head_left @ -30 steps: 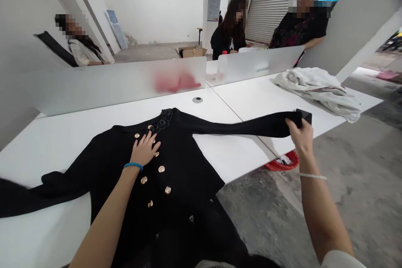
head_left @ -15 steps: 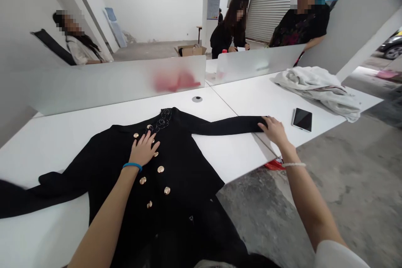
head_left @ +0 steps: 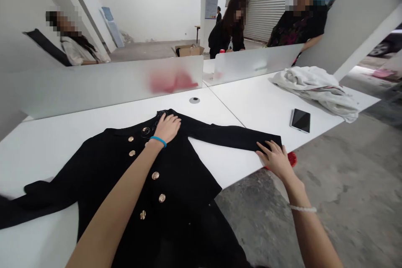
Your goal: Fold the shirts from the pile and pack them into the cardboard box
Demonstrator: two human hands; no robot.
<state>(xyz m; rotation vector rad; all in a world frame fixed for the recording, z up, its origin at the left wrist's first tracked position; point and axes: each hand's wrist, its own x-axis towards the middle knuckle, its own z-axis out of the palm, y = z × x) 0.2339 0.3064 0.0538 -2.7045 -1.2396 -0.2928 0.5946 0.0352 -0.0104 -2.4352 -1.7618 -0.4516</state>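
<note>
A black jacket (head_left: 188, 167) with two rows of gold buttons lies spread front up on the white table (head_left: 220, 159). My left hand (head_left: 168, 127) rests flat on its upper chest near the shoulder, fingers extended, partly covering the decorated neckline. Over at the cuff end of the sleeve (head_left: 229, 136) on the right, my right hand (head_left: 276, 160) presses down with its fingers spread. That sleeve slants slightly toward the table's front edge. The other sleeve (head_left: 47, 201) stretches out to the left, past the edge of the view.
A phone-like device (head_left: 300, 120) with a dark screen lies beyond my right hand. Behind it is a heap of pale cloth (head_left: 307, 83). A frosted divider (head_left: 119, 86) runs along the table's back, with several people beyond. Something red (head_left: 292, 159) shows below the table edge.
My left hand has slid right and up from the button rows to the shoulder area. My right hand has moved nearer the front edge, and the sleeve now angles downward with it.
</note>
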